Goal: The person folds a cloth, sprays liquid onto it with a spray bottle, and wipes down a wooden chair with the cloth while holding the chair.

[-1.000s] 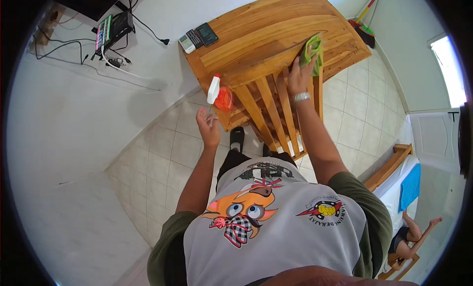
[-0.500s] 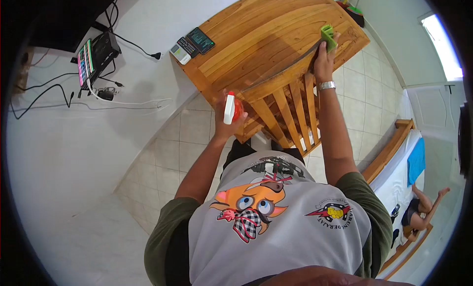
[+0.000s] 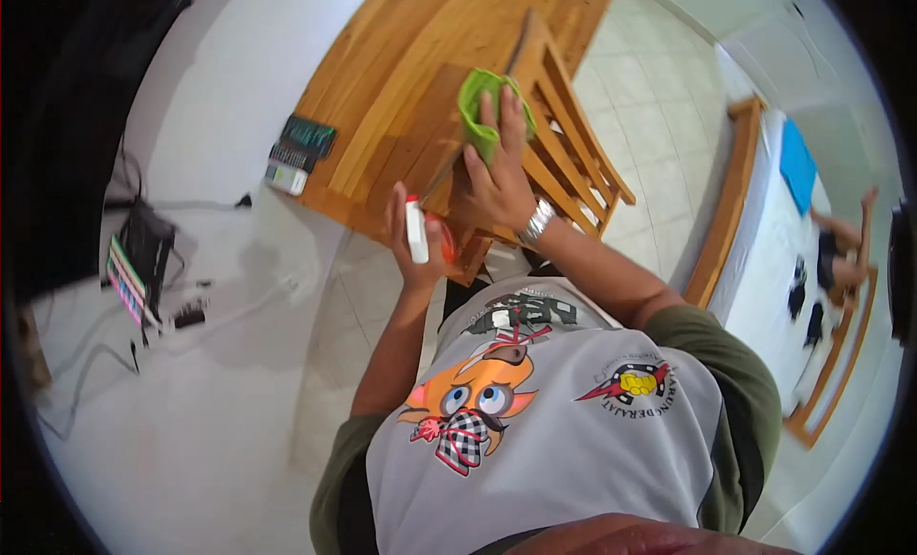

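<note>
My left hand is wrapped round a spray bottle with a white trigger head and orange-red body, beside the corner of the wooden table. My right hand presses a green cloth with its fingers against the top of the slatted wooden chair. A silver watch is on my right wrist. The cloth hides part of the chair's top rail.
A calculator and a phone lie at the table's left edge. Cables and a dark box are by the left wall. A person lies on a bed at the right.
My left hand has closed round the spray bottle and lifted it slightly. My right hand has moved the cloth left along the chair top. The view has turned.
</note>
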Action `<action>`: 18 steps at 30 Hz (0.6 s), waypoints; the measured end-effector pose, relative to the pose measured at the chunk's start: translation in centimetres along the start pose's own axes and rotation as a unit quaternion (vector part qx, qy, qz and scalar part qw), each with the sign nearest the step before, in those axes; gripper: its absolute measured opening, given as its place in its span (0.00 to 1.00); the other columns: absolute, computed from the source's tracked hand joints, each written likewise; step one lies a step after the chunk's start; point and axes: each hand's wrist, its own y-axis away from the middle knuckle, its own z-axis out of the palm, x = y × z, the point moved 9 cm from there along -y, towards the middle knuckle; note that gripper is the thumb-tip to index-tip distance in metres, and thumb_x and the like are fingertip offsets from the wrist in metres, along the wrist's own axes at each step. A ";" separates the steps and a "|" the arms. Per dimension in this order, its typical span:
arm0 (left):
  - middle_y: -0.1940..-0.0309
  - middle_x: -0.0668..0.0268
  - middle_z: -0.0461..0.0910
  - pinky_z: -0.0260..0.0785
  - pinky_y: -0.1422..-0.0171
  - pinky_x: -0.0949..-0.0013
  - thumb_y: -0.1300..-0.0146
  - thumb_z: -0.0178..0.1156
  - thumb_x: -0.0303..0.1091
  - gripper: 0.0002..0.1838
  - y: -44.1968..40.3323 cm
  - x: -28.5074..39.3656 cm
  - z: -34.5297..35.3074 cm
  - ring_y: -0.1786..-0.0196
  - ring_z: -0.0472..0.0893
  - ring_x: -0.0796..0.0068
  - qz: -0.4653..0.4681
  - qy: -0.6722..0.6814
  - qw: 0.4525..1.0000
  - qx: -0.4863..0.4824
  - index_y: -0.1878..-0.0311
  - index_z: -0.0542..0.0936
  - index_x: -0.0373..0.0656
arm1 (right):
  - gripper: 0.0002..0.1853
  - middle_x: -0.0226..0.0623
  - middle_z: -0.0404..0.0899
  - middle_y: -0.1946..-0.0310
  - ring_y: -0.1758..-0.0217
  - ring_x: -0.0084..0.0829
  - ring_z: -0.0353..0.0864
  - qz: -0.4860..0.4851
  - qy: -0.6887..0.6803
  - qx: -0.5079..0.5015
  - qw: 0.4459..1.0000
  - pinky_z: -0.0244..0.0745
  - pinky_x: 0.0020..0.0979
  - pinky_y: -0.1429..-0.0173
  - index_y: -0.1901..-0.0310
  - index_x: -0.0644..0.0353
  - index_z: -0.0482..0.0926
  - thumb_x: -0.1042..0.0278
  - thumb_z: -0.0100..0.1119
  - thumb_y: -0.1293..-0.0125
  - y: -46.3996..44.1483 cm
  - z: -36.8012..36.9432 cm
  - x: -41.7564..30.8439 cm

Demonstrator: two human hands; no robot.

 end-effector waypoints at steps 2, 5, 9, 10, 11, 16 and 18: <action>0.36 0.49 0.71 0.61 0.32 0.56 0.31 0.55 0.54 0.38 -0.3 0.6 -0.5 0.36 0.70 0.53 0.032 -0.045 0.998 0.040 0.30 0.63 0.31 | 0.31 0.50 0.37 0.21 0.19 0.54 0.29 0.014 0.006 0.059 0.998 0.27 0.57 0.22 0.23 0.50 0.52 0.59 0.45 0.26 -3.2 -1.1 2.3; 0.34 0.48 0.69 0.60 0.32 0.56 0.30 0.51 0.56 0.39 -1.0 1.6 -0.7 0.35 0.69 0.51 0.017 -0.038 0.999 0.034 0.29 0.61 0.31 | 0.28 0.47 0.44 0.22 0.19 0.53 0.37 0.036 0.024 0.098 0.994 0.34 0.48 0.20 0.25 0.55 0.56 0.61 0.42 0.25 -6.9 -2.8 6.0; 0.35 0.45 0.69 0.60 0.32 0.55 0.27 0.48 0.55 0.38 -2.1 2.7 -1.0 0.35 0.69 0.52 0.022 -0.045 0.999 -0.008 0.28 0.58 0.32 | 0.28 0.45 0.45 0.22 0.19 0.54 0.37 0.074 -0.070 0.139 0.985 0.33 0.57 0.22 0.26 0.49 0.58 0.53 0.40 0.24 -10.4 -3.4 14.7; 0.36 0.45 0.71 0.61 0.32 0.56 0.27 0.47 0.56 0.38 -2.6 3.5 -1.1 0.35 0.70 0.54 0.027 -0.037 0.999 -0.011 0.28 0.58 0.32 | 0.26 0.48 0.54 0.26 0.23 0.55 0.47 0.080 -0.047 0.160 0.983 0.43 0.56 0.24 0.28 0.51 0.62 0.54 0.41 0.24 -11.1 -3.5 17.3; 0.36 0.45 0.71 0.62 0.33 0.57 0.28 0.47 0.58 0.40 -2.9 3.7 -1.0 0.34 0.70 0.54 0.027 -0.015 0.999 -0.039 0.28 0.57 0.32 | 0.24 0.51 0.64 0.31 0.26 0.56 0.57 0.085 -0.023 0.178 0.980 0.53 0.54 0.26 0.31 0.53 0.65 0.55 0.42 0.24 -11.0 -4.0 19.1; 0.35 0.48 0.71 0.63 0.33 0.59 0.30 0.47 0.64 0.44 -4.5 5.9 0.7 0.34 0.71 0.56 -0.017 0.053 0.993 -0.105 0.28 0.57 0.32 | 0.17 0.55 0.80 0.57 0.52 0.57 0.77 0.130 -0.159 0.158 0.966 0.71 0.47 0.47 0.45 0.63 0.75 0.61 0.46 0.26 -8.1 -5.4 25.8; 0.34 0.50 0.71 0.63 0.33 0.59 0.31 0.46 0.67 0.46 -4.5 5.2 1.7 0.32 0.69 0.58 -0.091 -0.025 0.981 -0.170 0.28 0.59 0.31 | 0.21 0.52 0.82 0.61 0.56 0.48 0.80 0.154 -0.106 0.120 0.975 0.72 0.41 0.50 0.36 0.60 0.72 0.60 0.41 0.24 -6.0 -5.1 28.3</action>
